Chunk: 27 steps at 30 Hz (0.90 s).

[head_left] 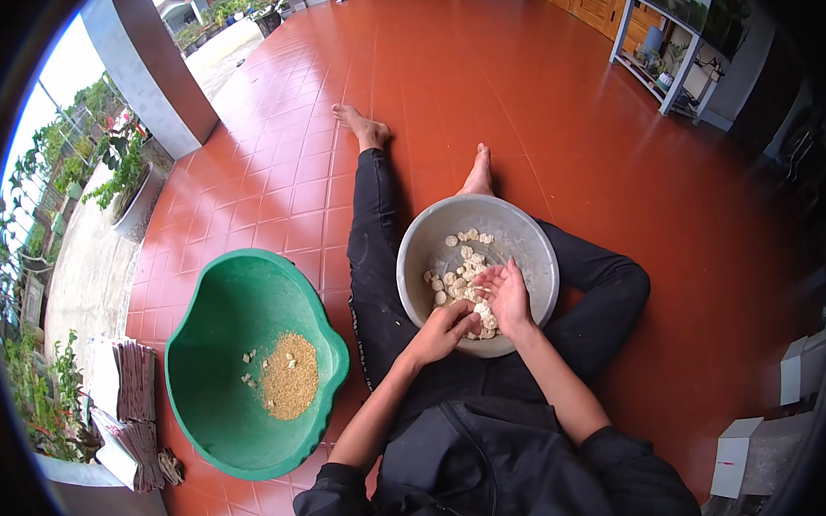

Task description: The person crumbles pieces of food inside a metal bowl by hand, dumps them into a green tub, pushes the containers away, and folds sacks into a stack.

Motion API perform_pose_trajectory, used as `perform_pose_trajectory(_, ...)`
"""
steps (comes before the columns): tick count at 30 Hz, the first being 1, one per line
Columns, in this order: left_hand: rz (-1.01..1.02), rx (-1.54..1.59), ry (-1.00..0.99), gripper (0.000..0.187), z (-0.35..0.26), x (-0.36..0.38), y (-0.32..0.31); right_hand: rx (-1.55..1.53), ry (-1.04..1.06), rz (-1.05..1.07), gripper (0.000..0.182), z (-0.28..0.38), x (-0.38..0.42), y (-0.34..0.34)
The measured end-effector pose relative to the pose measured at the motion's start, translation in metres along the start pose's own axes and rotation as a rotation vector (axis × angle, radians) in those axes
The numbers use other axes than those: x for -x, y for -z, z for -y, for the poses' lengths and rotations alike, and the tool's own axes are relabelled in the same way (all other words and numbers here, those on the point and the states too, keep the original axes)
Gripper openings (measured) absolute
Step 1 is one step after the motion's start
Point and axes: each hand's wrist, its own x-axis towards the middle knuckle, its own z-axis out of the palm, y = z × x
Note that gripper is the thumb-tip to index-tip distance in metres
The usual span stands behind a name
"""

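Observation:
A round grey metal basin point(545, 258) rests between my legs, with several pale, round, lumpy pieces point(468, 253) inside. Over its lower part, my left hand point(445, 330) is closed, its fingers bent inward beside the pieces; what they hold, if anything, is hidden. My right hand point(507, 297) is at the middle of the basin, palm turned up and fingers apart, close to the pieces. On the floor to the left stands a green plastic tub point(207, 356) containing a heap of yellowish grains point(290, 376) and a few pale bits.
My legs stretch over the red tiled floor point(274, 190). Stacked folded material point(134, 386) lies left of the tub. White boxes point(736, 451) stand at the lower right. A pillar point(147, 67), potted plants and a white-framed stand point(680, 76) are farther off.

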Motion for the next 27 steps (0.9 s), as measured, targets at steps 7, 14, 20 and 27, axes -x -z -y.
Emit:
perform_pose_trajectory(7, 0.052, -0.188, -0.002, 0.019, -0.016, -0.003, -0.004, -0.360, -0.187, 0.194, 0.058, 0.007, 0.004, -0.015)
perform_pose_trajectory(14, -0.315, -0.490, -0.269, 0.020, -0.066, 0.011, -0.005, -0.544, -0.127, 0.392, 0.058, 0.042, 0.029, -0.044)
perform_pose_trajectory(20, -0.398, -0.526, -0.410, 0.020, -0.100, 0.013, -0.001, -0.639, 0.050, 0.357, 0.057, 0.067, 0.056, -0.089)
perform_pose_trajectory(27, -0.363, -0.479, -0.528, 0.015, -0.102, 0.017, 0.003, -0.596, 0.137, 0.215, 0.061, 0.075, 0.058, -0.091)
